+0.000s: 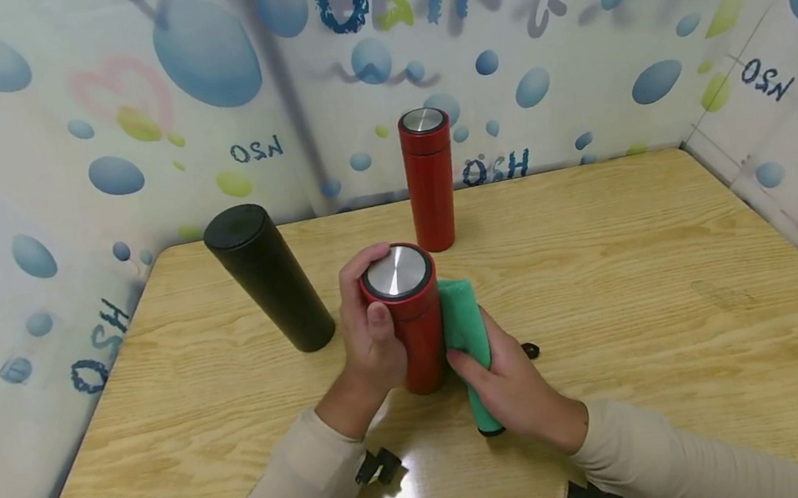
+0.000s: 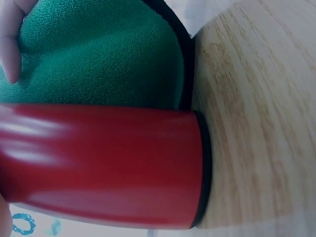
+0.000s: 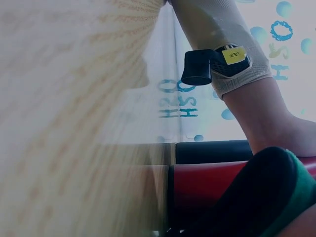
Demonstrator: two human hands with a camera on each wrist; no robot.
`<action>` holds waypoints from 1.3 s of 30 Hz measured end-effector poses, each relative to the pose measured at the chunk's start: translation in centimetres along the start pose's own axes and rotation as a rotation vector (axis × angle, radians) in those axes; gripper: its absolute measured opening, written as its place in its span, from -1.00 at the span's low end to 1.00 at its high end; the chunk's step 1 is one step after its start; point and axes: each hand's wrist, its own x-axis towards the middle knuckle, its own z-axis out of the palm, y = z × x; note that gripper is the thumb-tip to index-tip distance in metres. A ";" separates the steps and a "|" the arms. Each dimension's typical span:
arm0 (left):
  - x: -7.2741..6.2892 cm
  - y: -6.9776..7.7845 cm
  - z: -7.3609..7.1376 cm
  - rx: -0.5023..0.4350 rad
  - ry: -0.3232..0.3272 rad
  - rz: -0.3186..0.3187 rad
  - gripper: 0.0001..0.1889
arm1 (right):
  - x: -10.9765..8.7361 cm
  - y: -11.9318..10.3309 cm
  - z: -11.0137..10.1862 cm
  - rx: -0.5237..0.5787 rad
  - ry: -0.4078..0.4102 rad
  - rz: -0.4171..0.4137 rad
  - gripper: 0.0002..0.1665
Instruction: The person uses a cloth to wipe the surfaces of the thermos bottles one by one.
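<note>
My left hand (image 1: 367, 329) grips a red thermos flask (image 1: 423, 347) with a silver-topped lid, its fingers around the upper left side. The flask stands upright on the table, its black base ring on the wood in the left wrist view. In my right hand (image 1: 510, 373) is a green cloth (image 1: 463, 320) with a dark edge, pinched between thumb and fingers. The cloth lies flat along the flask's right side; in the left wrist view the green fabric (image 2: 103, 54) borders the red body (image 2: 108, 163). Part of the right fingers is hidden behind the cloth.
A black flask (image 1: 275, 286) stands to the left of my left hand. Farther back, a second red flask (image 1: 430, 186) stands near the patterned wall (image 1: 320, 108). A small black object (image 1: 530, 350) shows beside my right hand on the wooden table (image 1: 637, 276).
</note>
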 end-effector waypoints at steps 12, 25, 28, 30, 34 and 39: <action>0.0 0.1 -0.1 0.012 -0.003 -0.007 -0.18 | 0.0 0.0 0.0 0.009 -0.012 0.019 -0.25; 0.0 0.1 0.1 0.010 0.006 -0.002 -0.19 | 0.1 0.0 0.1 0.006 -0.018 0.019 -0.24; 0.0 0.1 0.0 0.002 -0.002 -0.003 -0.19 | 0.1 0.1 0.1 0.000 -0.017 0.020 -0.23; 0.1 0.0 0.0 -0.001 -0.005 -0.004 -0.19 | 0.1 0.1 0.0 -0.003 -0.016 0.020 -0.22; 0.0 0.0 0.0 0.001 -0.008 -0.002 -0.19 | 0.1 0.1 0.0 -0.005 -0.016 0.018 -0.23; 0.0 0.0 0.1 -0.001 -0.003 -0.001 -0.19 | 0.0 0.1 0.1 -0.012 -0.011 0.009 -0.23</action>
